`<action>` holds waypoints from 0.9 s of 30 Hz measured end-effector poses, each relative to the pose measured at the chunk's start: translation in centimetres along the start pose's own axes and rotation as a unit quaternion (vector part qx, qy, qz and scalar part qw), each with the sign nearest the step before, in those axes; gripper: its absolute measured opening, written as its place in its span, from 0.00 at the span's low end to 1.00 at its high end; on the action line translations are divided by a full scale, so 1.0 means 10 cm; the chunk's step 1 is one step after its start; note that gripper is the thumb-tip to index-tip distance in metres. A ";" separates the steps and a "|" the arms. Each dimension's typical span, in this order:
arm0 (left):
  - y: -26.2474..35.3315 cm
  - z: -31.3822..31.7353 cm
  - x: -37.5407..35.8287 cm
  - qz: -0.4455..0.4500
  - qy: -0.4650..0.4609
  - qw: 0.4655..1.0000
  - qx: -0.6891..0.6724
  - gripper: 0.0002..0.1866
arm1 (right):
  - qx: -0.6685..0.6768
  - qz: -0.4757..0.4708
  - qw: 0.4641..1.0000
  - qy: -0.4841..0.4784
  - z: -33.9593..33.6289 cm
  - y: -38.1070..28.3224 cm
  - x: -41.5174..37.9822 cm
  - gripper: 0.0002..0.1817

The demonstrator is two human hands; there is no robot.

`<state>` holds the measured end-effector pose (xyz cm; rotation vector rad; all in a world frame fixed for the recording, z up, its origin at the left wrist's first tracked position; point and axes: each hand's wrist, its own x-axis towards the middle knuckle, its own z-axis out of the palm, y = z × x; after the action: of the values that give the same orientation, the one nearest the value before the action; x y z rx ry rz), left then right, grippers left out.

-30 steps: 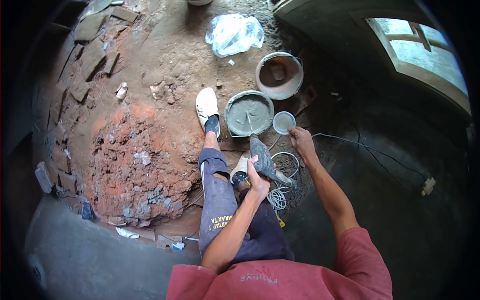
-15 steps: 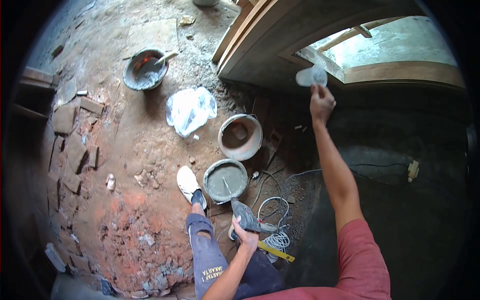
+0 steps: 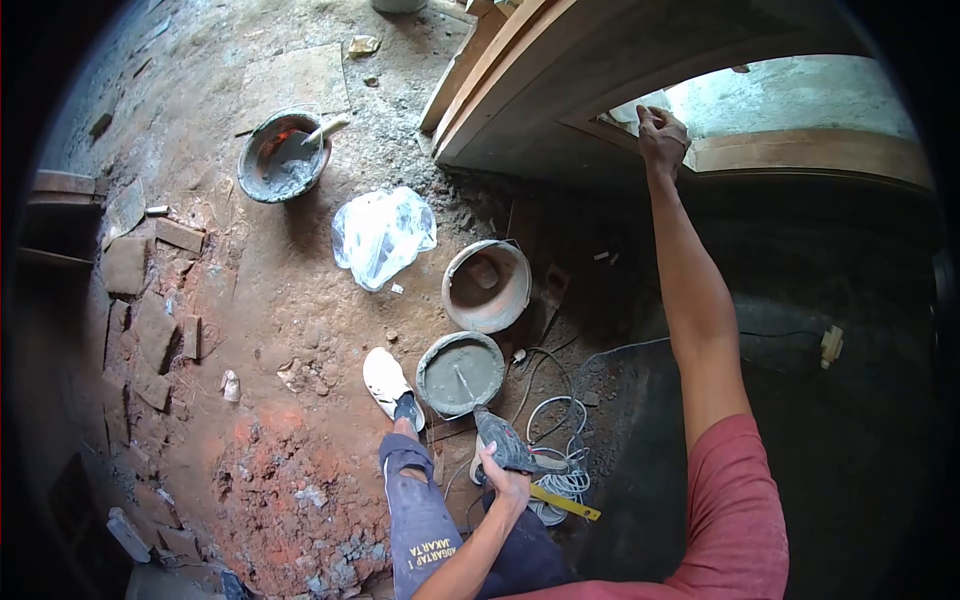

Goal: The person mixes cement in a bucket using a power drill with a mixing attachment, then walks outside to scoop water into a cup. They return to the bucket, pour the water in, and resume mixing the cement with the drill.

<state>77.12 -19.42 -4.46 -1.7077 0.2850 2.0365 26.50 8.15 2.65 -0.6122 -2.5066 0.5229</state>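
My left hand (image 3: 506, 478) is wrapped round the handle of a dark power drill (image 3: 510, 448). The drill's thin rod dips into grey wet mix in a bucket (image 3: 426, 392) between my feet. My right arm stretches forward to the framed window opening. There my right hand (image 3: 663, 138) has its fingers bent against a pale, translucent plastic cup (image 3: 628, 112) at the corner of the frame, with part of the cup hard to make out against the bright opening.
Beyond the mix stands a second bucket (image 3: 513, 305) with a little brown content. Further off are a clear plastic bag (image 3: 382, 235) and a black bucket (image 3: 246, 172) with a tool in it. Coiled cable (image 3: 568, 487) and a yellow level (image 3: 565, 502) lie by my leg. Broken tiles (image 3: 155, 330) lie left.
My right hand has moved forward and slightly right, bringing the cup from in front of the wall to the window frame's corner. My left hand keeps hold of the drill; the view has shifted slightly.
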 end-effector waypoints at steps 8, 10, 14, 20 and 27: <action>-0.06 0.06 -0.09 0.012 -0.045 0.998 -0.045 0.24 | 0.092 0.019 0.993 -0.073 -0.65 -0.22 -0.71 0.22; -0.13 0.01 0.01 0.008 -0.052 0.998 -0.022 0.24 | 0.091 -0.023 0.971 -0.221 -0.97 -0.15 -1.41 0.17; -0.14 -0.08 0.16 -0.027 -0.121 0.992 0.008 0.23 | 0.086 -0.041 0.823 -0.560 -1.91 0.12 -3.28 0.16; -0.12 -0.15 0.19 -0.064 -0.169 0.984 0.010 0.23 | -0.016 -0.071 0.740 -0.669 -2.02 0.64 -4.71 0.52; -0.18 -0.33 0.28 -0.055 -0.188 0.980 0.040 0.21 | -0.028 -0.058 0.820 -0.569 -2.24 0.44 -4.97 0.46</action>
<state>80.51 -18.70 -7.57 -1.2293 0.1414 2.1774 78.60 -8.21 -0.23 -0.1140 -3.6498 0.9747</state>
